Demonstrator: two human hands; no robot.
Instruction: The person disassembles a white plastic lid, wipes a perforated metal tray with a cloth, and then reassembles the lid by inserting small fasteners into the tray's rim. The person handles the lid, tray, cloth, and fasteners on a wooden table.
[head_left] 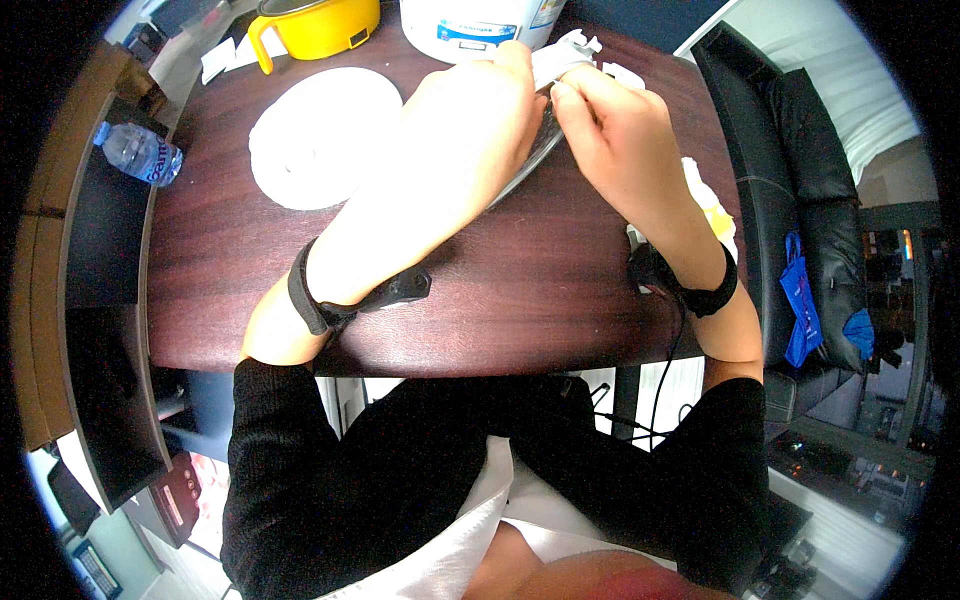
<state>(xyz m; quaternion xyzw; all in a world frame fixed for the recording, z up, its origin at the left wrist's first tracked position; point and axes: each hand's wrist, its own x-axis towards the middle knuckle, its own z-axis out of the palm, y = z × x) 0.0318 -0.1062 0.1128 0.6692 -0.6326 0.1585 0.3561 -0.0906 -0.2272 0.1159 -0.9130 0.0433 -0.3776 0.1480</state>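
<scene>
My left hand (pixel 495 115) is closed, very bright in the picture, with its fingers mostly turned away. Close beside it, my right hand (pixel 622 125) is curled with thumb and fingers pressed together. Between and just beyond the two hands is a crumpled white piece, like thin plastic or a bag (pixel 567 54); both hands appear to grip it. Beneath them shows the curved, shiny rim of a dish or bowl (pixel 538 160), mostly hidden by my left hand. A round white plate (pixel 320 140) lies left of my left forearm.
A yellow pot with a handle (pixel 325 28) and a white tub (pixel 470 22) stand at the far side of the dark wooden table (pixel 450 310). White and yellow packaging (pixel 712 210) lies by the right edge. A water bottle (pixel 140 153) is on the left; a black sofa (pixel 770 190) stands right.
</scene>
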